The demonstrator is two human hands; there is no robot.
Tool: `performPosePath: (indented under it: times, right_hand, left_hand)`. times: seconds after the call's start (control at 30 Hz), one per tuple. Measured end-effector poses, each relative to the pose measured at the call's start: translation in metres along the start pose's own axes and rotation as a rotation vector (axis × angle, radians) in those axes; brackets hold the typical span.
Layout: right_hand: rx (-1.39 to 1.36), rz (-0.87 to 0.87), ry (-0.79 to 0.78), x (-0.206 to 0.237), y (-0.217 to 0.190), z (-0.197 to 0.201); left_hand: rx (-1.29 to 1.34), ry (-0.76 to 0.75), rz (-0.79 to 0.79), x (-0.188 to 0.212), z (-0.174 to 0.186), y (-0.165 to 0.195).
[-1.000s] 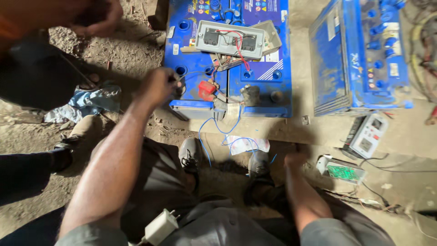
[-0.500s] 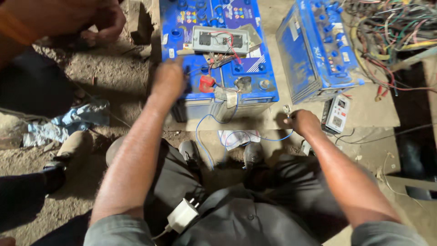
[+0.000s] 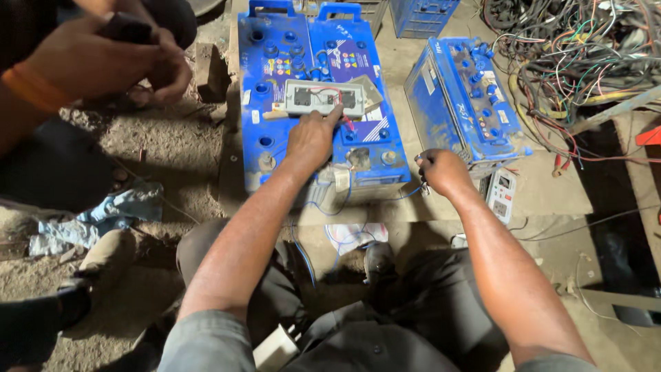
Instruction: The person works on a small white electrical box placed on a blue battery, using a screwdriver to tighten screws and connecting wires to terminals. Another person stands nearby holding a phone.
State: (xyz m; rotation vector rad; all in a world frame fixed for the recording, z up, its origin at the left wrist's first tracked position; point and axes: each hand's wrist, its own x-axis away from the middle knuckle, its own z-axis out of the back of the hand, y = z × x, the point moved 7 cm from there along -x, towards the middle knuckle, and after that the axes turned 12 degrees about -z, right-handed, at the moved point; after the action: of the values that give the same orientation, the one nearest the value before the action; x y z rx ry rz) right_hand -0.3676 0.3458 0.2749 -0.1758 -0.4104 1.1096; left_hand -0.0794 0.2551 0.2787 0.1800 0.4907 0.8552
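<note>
Nearest to you, your right hand (image 3: 441,171) is closed into a fist over a thin blue wire (image 3: 385,199), just off the front right corner of the large blue plastic battery (image 3: 272,103) that lies flat on the ground. The wire runs from that fist to the left, along the front edge of the battery.

A little farther, your left hand (image 3: 311,140) rests on top of the battery with the fingers apart. They clamp on nothing; the fingertips touch the front edge of the small grey rectangular switch box (image 3: 322,98). This box lies directly beyond the fingers, near the middle of the battery top, with its long axis from left to right. Your left hand is clearly the nearer one to it.

At the far left, the hands of another person (image 3: 103,58) hold a dark object.
</note>
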Motion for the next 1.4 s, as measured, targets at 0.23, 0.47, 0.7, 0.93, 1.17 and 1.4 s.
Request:
performPosePath:
  times: [0.23,0.47,0.7,0.93,1.17,1.4]
  right_hand:
    - [-0.031,-0.03,-0.064,-0.036,0.009,0.008]
    - [-0.28,-0.067,-0.189,-0.067,0.023,0.006]
    - [-0.217,0.078,-0.249,-0.083,0.009,-0.003]
    - [-0.308,-0.053,-0.299,-0.09,0.011,0.0]
    - [-0.265,-0.072,-0.317,-0.09,0.007,0.007]
    - [-0.216,-0.045,-0.291,-0.094,0.012,0.004]
  left_hand:
    - [-0.004,0.036,0.013,-0.019,-0.002,0.008]
    - [-0.004,0.1,0.085,-0.026,0.002,0.011]
    - [-0.066,0.126,-0.013,-0.037,0.006,0.022]
    - [-0.087,0.139,0.023,-0.047,0.008,0.004]
    - [-0.117,0.131,-0.029,-0.049,0.006,0.006]
    - [-0.129,0.159,0.021,-0.061,0.006,-0.019]
